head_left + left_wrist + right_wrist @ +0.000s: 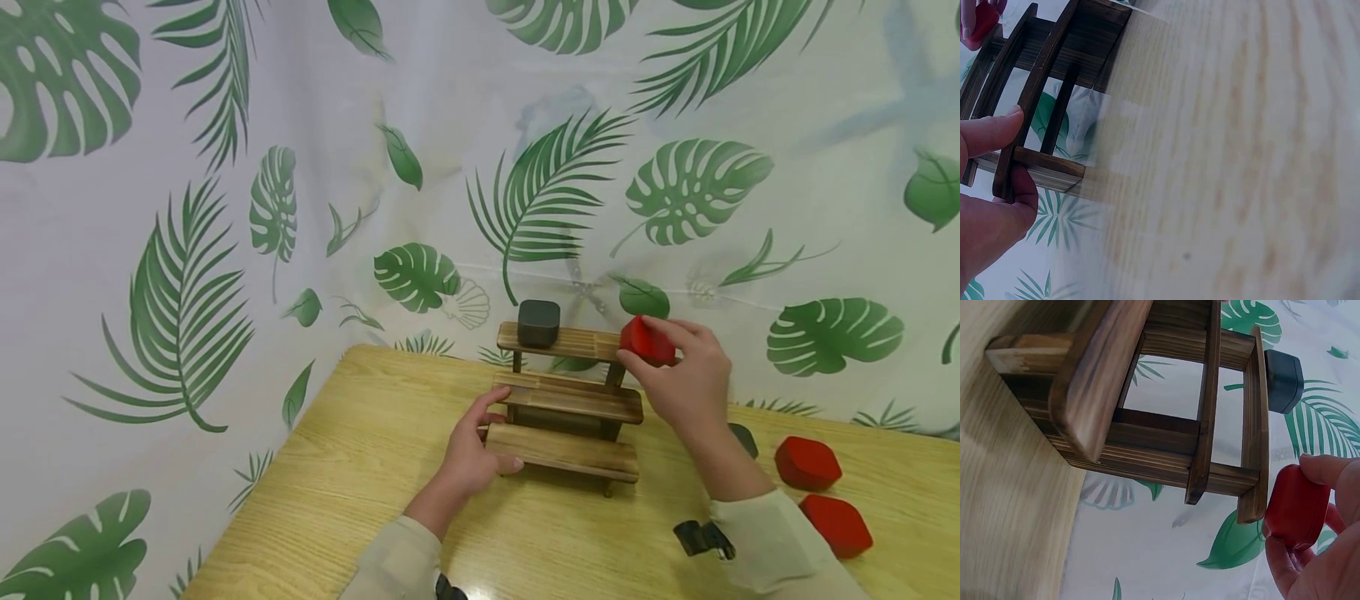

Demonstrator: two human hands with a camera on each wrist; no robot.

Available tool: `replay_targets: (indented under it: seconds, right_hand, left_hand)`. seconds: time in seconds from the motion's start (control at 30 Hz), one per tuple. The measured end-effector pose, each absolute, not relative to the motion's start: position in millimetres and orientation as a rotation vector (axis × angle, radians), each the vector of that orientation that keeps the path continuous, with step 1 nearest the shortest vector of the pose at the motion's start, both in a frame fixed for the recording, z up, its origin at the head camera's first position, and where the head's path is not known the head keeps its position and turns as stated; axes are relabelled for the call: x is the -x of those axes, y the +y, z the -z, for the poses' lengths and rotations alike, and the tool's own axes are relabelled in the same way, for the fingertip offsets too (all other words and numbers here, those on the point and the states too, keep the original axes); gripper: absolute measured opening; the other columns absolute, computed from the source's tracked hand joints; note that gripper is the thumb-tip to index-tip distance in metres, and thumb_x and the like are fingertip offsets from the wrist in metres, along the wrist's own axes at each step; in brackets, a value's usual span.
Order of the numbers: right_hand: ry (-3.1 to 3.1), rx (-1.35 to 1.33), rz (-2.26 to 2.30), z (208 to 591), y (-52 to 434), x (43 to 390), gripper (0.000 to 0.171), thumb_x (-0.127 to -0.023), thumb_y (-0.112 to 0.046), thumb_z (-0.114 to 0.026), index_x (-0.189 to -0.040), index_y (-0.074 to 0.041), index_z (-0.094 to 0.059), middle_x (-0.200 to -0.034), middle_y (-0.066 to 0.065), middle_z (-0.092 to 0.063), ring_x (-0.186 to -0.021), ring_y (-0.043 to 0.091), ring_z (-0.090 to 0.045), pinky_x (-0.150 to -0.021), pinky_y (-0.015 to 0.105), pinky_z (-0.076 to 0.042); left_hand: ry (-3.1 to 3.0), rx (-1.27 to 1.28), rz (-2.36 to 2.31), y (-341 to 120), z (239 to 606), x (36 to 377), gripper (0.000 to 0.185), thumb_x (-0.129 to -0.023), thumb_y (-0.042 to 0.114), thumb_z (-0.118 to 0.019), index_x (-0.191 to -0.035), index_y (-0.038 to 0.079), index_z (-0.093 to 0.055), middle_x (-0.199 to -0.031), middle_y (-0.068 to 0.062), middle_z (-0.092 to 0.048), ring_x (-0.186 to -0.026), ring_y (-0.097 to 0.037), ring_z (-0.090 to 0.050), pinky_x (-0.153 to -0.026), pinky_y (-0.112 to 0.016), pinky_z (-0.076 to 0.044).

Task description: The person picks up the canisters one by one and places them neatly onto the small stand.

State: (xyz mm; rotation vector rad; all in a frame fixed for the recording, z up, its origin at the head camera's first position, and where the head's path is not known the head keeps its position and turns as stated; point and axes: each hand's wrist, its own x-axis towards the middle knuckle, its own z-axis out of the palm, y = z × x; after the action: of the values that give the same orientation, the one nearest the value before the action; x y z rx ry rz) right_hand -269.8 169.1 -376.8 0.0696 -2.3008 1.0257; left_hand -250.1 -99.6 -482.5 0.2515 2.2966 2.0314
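Observation:
A three-step wooden display stand (566, 450) stands on the table. My left hand (472, 454) grips the left end of its lower steps; in the left wrist view, thumb and fingers close around one board (1035, 81). My right hand (690, 375) pinches a small red rounded box (647, 340) at the right end of the top step. In the right wrist view this red box (1297, 506) is against or just beside the board's end; I cannot tell whether it bears on it. A dark grey box (538, 323) of similar shape sits at the top step's left end.
To the right on the wooden table (315, 467) lie two more red boxes (807, 463), one nearer me. Another dark grey box (743, 439) is partly hidden behind my right forearm. A leaf-printed cloth (420, 208) hangs behind and to the left of the table.

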Motion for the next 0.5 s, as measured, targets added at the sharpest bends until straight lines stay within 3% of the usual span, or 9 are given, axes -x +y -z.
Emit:
replay_targets:
  seconds: [0.5]
  right_hand:
    - [-2.303, -0.141, -1.010, 379, 151, 279, 0.051, -0.079, -0.019, -0.087, -0.125, -0.004, -0.071, -0.124, 0.021, -0.056, -0.114, 0.040, -0.050, -0.079, 0.058, -0.053]
  left_hand:
    - [2.298, -0.254, -2.037, -100, 482, 249, 0.096, -0.069, -0.016, -0.083, -0.140, 0.041, -0.054, -0.122, -0.008, -0.054, -0.102, -0.031, -0.050, -0.068, -0.037, -0.049]
